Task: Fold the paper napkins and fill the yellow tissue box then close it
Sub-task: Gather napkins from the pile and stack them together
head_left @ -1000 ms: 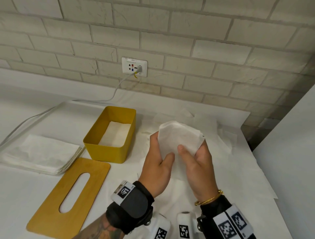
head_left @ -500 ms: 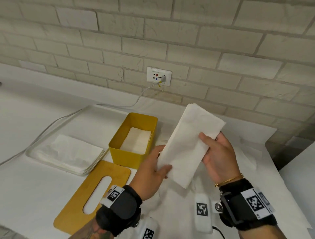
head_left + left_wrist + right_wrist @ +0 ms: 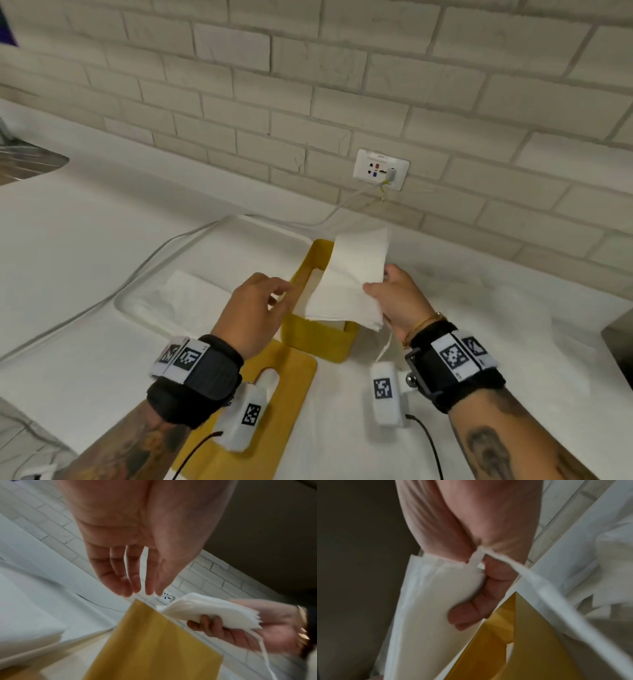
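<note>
While the folded white paper napkin (image 3: 349,277) hangs over the open yellow rectangular tissue box (image 3: 318,337), the step in hand looks like loading: folding of this piece seems done, dropping it in is not. Next move calls for lowering it flat through the box mouth, long edge lined up with the box walls, then letting go.

Largest first. White counter surface (image 3: 102,359), smooth, matte, backed by a pale brick wall. Shallow clear tray (image 3: 123,301) at left holds a stack of flat white unfolded napkins (image 3: 191,298). The box, thin-walled, glossy, stands just right of the tray, with white napkins already inside. Flat yellow lid with an oval slot (image 3: 291,380) lies near the box, partly under the left wrist. The held napkin is soft, layered, ragged at one end, with a thin torn strip dangling (image 3: 547,588).

Right hand (image 3: 400,298) pinches the napkin, thumb on top, fingers (image 3: 211,624) curled below. Left hand (image 3: 255,308) hovers by the box's left wall, fingers relaxed and slightly spread, holding nothing.
</note>
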Motion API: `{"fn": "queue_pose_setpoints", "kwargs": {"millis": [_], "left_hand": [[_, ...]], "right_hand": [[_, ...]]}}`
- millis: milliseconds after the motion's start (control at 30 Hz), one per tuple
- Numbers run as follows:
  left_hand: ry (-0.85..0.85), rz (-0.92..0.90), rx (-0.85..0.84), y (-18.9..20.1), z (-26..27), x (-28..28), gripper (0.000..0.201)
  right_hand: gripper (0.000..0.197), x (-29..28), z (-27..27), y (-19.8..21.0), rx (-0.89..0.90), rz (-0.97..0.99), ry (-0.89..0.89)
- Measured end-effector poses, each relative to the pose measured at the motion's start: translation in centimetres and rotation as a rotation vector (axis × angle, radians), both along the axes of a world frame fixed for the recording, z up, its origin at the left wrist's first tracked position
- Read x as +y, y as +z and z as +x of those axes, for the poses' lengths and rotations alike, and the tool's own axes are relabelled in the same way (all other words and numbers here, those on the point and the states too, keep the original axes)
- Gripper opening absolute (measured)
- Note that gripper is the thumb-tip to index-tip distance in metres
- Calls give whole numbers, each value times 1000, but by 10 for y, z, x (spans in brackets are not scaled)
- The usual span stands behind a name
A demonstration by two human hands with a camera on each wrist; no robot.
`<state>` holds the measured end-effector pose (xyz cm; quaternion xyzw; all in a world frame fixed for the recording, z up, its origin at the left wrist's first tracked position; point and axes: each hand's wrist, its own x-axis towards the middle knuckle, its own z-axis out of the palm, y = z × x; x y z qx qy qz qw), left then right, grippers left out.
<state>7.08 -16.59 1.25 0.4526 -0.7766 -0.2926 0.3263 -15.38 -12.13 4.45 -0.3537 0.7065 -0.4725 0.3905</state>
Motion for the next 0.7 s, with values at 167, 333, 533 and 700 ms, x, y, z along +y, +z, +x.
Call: {"fn": "queue_pose_setpoints", "kwargs": {"millis": [167, 333, 533, 700], "left_hand": [[-59, -24, -93, -18, 9, -8, 15], [-69, -47, -77, -25, 10, -11, 18], [-84, -61, -68, -28, 10, -12, 20], [-88, -74, -102, -28, 8, -13, 20]], "right_hand": [[29, -47, 14, -5, 271, 210, 26], [16, -71, 33, -13, 401, 411, 67], [36, -80, 47, -26, 516, 605, 173], [42, -79, 51, -35, 579, 642, 209]]}}
